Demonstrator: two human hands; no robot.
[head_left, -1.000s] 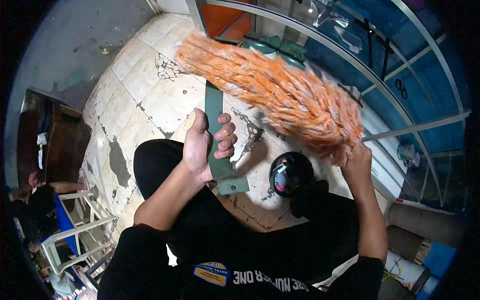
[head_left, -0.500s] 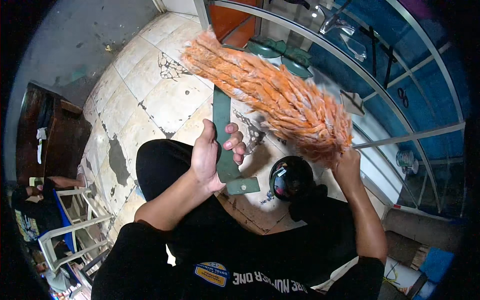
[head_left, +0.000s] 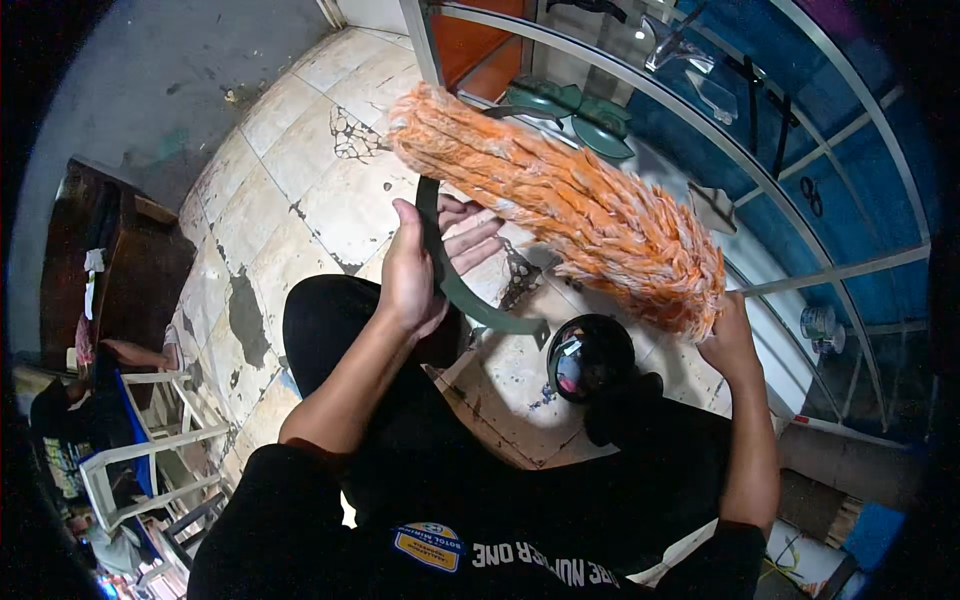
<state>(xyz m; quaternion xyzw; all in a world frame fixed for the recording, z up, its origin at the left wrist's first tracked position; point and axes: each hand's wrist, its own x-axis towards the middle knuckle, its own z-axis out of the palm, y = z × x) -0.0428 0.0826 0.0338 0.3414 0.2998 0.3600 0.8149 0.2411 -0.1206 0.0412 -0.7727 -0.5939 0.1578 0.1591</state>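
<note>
In my left hand [head_left: 412, 272] is a curved, dark green strip [head_left: 468, 305]. It passes between the thumb and the outstretched fingers, seen nearly edge-on. My right hand [head_left: 730, 340] is closed round the lower right end of a shaggy orange-and-white duster [head_left: 560, 200]; any handle is hidden in the fist. Slanting up to the left, the duster's far end covers or meets the strip's top; whether they touch I cannot tell. A glossy black round thing [head_left: 588, 358] sits below the duster, close to the strip's lower end.
A metal-framed glass case [head_left: 690, 130] curves along the right, with green curved pieces [head_left: 600, 135] and a silver tap [head_left: 680, 45] behind it. Cracked floor tiles [head_left: 290, 260] lie ahead. At left stand a dark wooden cabinet [head_left: 130, 250], a pale frame [head_left: 165, 440] and another person [head_left: 75, 420].
The green strip has turned from showing its flat face to nearly edge-on. My left fingers have straightened from a curl. The duster stays raised in my right hand, its far end slightly lower.
</note>
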